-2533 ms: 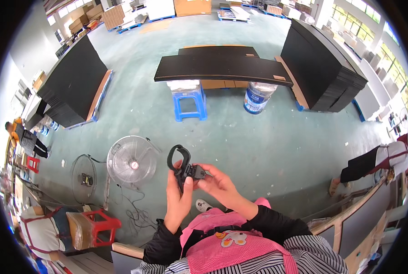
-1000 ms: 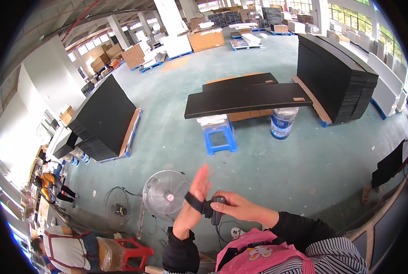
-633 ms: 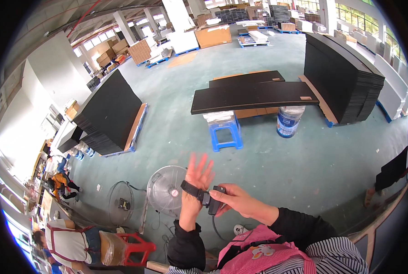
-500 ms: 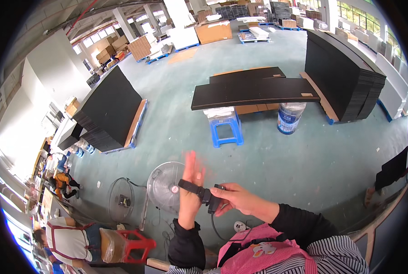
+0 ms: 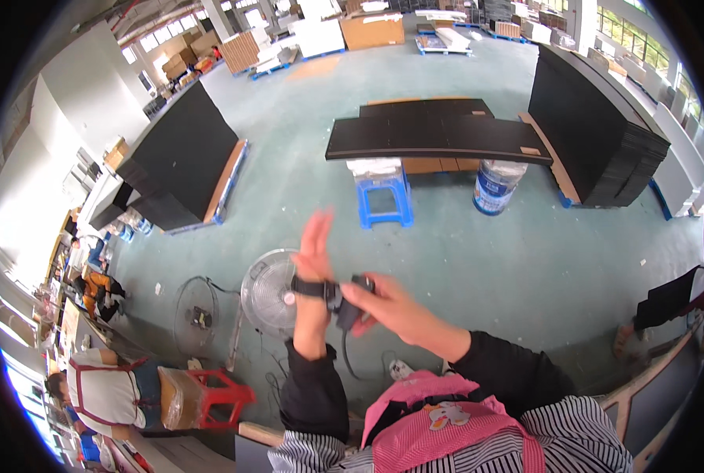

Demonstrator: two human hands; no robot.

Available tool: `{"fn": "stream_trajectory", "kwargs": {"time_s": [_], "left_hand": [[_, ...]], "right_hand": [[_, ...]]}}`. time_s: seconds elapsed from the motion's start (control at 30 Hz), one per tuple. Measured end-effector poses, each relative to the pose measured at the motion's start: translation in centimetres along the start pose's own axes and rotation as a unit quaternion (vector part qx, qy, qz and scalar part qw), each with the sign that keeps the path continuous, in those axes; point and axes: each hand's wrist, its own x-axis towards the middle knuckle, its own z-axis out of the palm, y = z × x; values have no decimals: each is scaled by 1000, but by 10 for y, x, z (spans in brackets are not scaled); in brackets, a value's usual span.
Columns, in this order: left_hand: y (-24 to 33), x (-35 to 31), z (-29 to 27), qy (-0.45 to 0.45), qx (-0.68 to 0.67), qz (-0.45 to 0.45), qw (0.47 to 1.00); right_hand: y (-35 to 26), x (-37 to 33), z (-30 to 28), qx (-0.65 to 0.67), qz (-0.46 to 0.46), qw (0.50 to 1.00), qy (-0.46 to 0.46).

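My left hand (image 5: 314, 251) is raised in front of me with flat, straight fingers, and a black strap (image 5: 308, 288) runs around its wrist. A small black device (image 5: 349, 303) on that strap sits at the inner wrist. My right hand (image 5: 385, 306) grips this device with thumb and fingers, right beside the left wrist. A thin dark cord hangs down from the device toward my chest.
A standing fan (image 5: 270, 293) and a second fan (image 5: 198, 314) are on the green floor below my hands. Ahead lie a blue stool (image 5: 383, 195), a blue-white bucket (image 5: 497, 188), black boards on a low pallet (image 5: 438, 137) and tall black board stacks (image 5: 180, 158). A red stool (image 5: 218, 394) and a seated person (image 5: 104, 392) are at left.
Earlier both hands held the strap as an open loop. The strap now sits around my left wrist, the left hand has opened flat, and my right hand has stayed on the device.
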Motion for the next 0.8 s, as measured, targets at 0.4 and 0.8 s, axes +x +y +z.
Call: {"fn": "stream_trajectory", "kwargs": {"time_s": [0.4, 0.8], "left_hand": [[-22, 34, -42, 82, 48, -99, 991], [1, 48, -16, 90, 604, 138, 780]], "right_hand": [[2, 22, -10, -95, -38, 992, 71], [-24, 7, 11, -259, -28, 965, -37]]}}
